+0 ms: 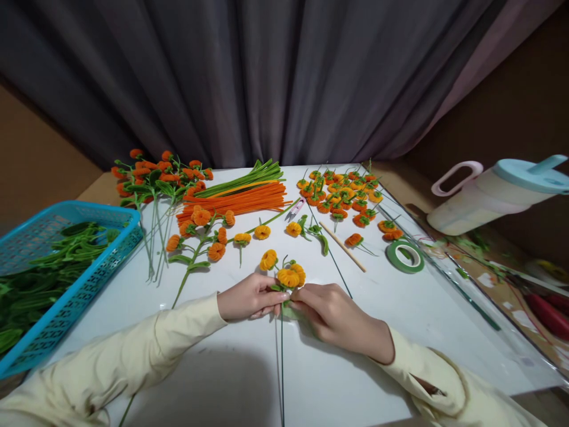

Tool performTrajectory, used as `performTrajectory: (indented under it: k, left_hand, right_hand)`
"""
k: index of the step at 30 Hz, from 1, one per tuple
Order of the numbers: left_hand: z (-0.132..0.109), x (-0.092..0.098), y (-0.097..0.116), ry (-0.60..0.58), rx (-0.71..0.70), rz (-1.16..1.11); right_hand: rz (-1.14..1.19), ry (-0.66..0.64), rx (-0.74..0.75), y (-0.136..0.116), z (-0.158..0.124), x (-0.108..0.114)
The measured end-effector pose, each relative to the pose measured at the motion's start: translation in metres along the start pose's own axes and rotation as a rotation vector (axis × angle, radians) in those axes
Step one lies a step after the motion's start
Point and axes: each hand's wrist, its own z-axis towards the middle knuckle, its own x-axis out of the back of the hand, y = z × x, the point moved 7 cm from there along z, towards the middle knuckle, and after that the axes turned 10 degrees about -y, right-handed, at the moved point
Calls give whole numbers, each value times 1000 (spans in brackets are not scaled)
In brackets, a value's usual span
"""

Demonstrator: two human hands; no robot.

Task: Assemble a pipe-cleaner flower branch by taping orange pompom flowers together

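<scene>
My left hand (251, 296) pinches the stem of a small spray of fuzzy yellow flowers (288, 277), just beneath the blooms. Its long, thin green wire stem (282, 367) runs down toward me. My right hand (335, 314) is closed at the same spot, fingertips against the stem. Between the hands shows a pale green strip (291, 311) that looks like floral tape; my right fingers partly hide it. Just beyond lie a loose yellow flower (262, 232) and another yellow flower (293, 229) beside green leaves. A finished-looking orange flower stem (195, 255) lies to the left.
A blue basket (133, 228) of green leaves stands left. Behind lie orange pipe cleaners (240, 200), green pipe cleaners (253, 181), orange flower stems (146, 175) and many flower heads (342, 193). Rightward are a wooden stick (343, 247), green tape roll (391, 256) and tumbler (484, 198).
</scene>
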Motion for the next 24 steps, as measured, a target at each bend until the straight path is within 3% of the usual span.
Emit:
performTrajectory:
  k: [8,16,24]
  left_hand:
    - [0,1,1,5,-19,21]
    - [-1,0,2,10,-23,-1]
    - [-1,2,2,29,-6,72]
  right_hand:
    - [483,-100,-249,15,0,-4]
    - [853,-81,-433,27,2,-35]
    - [970,-95,-381,20,1,-28]
